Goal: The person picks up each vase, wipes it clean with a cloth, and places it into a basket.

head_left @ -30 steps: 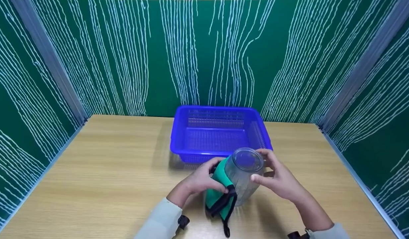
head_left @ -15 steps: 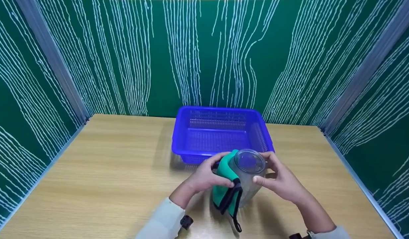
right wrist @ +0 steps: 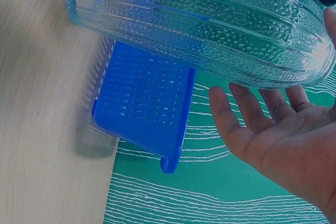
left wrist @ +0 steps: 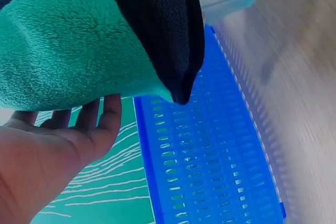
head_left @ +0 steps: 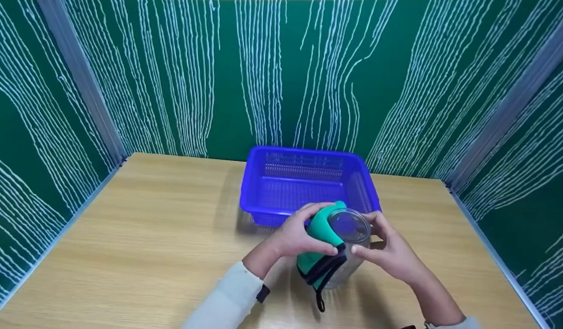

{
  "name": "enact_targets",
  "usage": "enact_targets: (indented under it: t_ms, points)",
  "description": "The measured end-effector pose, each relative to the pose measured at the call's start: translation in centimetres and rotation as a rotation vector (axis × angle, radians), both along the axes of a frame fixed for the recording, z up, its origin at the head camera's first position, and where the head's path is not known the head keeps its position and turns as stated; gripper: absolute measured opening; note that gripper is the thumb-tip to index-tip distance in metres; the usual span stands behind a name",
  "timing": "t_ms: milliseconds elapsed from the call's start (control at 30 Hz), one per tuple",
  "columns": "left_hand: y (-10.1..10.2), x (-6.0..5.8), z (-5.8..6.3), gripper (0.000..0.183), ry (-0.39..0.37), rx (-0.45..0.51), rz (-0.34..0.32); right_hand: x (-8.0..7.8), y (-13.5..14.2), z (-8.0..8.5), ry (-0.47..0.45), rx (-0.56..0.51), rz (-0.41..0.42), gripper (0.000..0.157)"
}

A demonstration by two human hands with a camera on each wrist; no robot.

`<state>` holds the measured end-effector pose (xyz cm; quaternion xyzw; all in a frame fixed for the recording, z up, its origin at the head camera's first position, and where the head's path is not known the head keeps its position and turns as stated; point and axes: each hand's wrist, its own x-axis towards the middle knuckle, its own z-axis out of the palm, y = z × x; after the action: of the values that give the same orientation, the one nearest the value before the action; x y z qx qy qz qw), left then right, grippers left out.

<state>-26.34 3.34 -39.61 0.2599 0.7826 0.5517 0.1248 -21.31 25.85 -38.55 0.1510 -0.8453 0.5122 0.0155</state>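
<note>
A clear glass jar [head_left: 347,269] stands tilted above the table between both hands, its round end upward; the right wrist view shows its ribbed, dimpled side [right wrist: 199,30]. My left hand [head_left: 292,235] holds a green cloth [head_left: 324,228] with black edging against the jar's left side, thumb in front and fingers behind. Black trim and a loop hang from the cloth's lower end. Near its upper end, my right hand [head_left: 397,256] grips the jar from the right, fingers partly hidden behind it. In the left wrist view the fleecy cloth [left wrist: 68,45] covers much of the frame.
Behind the hands sits a blue plastic basket [head_left: 247,183] with slotted walls, its front rim close to the jar. A wooden table [head_left: 171,237] spreads to both sides. Green walls [head_left: 391,59] with white wavy lines enclose the back and sides.
My left hand has slid the cloth up and rightward around the jar's upper end. My right hand keeps its grip. The head view has shifted slightly.
</note>
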Motion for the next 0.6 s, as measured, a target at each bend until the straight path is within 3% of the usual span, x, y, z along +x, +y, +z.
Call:
enact_targets:
  t_ms: [267, 600]
  points:
    - [0.1, -0.1, -0.7, 0.076, -0.036, -0.018, 0.008, 0.1, 0.1, -0.3, -0.002, 0.008, -0.024, 0.052]
    - [0.2, -0.1, -1.2, 0.077, -0.022, 0.006, 0.01, -0.1, -0.1, -0.4, -0.032, -0.003, -0.038, 0.053]
